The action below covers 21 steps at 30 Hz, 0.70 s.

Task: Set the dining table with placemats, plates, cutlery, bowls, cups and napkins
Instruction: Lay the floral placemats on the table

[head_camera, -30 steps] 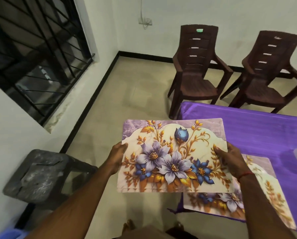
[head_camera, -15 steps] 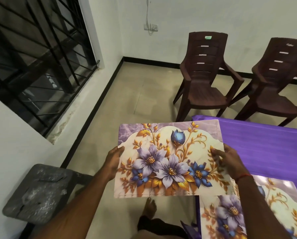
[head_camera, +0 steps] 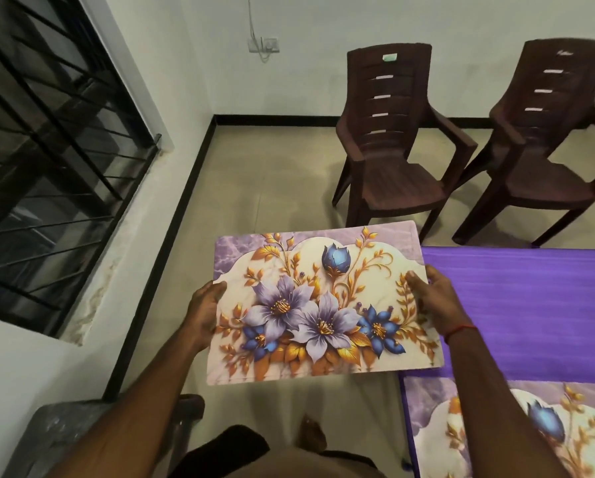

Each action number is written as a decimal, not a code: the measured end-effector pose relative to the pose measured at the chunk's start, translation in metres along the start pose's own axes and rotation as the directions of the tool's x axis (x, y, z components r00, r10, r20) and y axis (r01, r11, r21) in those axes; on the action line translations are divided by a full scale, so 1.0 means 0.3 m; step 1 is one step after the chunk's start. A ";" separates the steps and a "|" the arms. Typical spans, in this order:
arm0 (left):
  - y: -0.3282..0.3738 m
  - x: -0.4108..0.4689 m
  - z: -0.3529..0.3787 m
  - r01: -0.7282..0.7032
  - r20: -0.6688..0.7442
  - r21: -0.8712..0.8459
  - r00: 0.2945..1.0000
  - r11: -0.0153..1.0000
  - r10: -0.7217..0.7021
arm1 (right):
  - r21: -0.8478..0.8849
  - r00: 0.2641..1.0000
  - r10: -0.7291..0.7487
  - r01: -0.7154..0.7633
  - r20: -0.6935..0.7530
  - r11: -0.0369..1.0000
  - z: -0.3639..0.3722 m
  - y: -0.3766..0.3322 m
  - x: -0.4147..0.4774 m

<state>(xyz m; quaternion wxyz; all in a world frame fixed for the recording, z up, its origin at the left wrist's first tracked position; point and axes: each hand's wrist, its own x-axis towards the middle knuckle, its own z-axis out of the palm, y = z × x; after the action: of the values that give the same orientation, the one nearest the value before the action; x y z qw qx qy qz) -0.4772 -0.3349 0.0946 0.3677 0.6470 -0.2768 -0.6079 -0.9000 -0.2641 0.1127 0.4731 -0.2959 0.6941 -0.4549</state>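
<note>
The left hand (head_camera: 204,312) grips the left short edge of a flowered placemat (head_camera: 323,305), its thumb lying on the printed face and its fingers curled underneath, out of sight. The right hand (head_camera: 434,301) pinches the opposite short edge the same way, thumb on top beside the gold leaves and fingers hidden below. A red thread (head_camera: 460,331) circles that wrist. Between the 2 hands the placemat is held in the air, printed side up and close to level. Most of it hangs over the floor just left of the table (head_camera: 530,305), and only its right edge reaches over the table's left side.

The table is covered with a purple cloth. A second placemat (head_camera: 437,443) with the same flower pattern lies flat on the table's near left corner, partly hidden by the right forearm and cut off by the edge of the view. It sits near the held one, but the 2 do not touch.

Beyond the table, 2 dark brown plastic armchairs stand side by side on the beige floor near the white wall, the left chair (head_camera: 392,181) and the right chair (head_camera: 544,181). A wall socket (head_camera: 263,44) with a cable is mounted above them to the left. A barred window (head_camera: 47,132) fills the left wall, and a grey stool (head_camera: 44,439) stands below it beside the left forearm. A bare foot (head_camera: 311,432) shows on the floor under the held placemat
</note>
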 end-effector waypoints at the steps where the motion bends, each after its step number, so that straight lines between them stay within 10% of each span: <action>1: 0.023 0.023 0.014 -0.007 0.003 -0.002 1.000 1.000 0.007 | 0.003 1.000 0.007 -0.007 -0.014 1.000 0.003 -0.014 0.019; 21: 0.470 0.744 0.383 0.043 0.278 0.098 0.958 0.994 -0.069 | 0.140 0.923 0.129 -0.083 -0.362 0.987 0.101 -0.200 0.383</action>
<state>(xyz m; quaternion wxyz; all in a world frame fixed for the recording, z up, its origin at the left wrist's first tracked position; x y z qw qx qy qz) -0.5544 -0.6118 0.0800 0.2774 0.5777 -0.3352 -0.6906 -0.9165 -0.3962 0.1188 0.3751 -0.1376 0.7564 -0.5179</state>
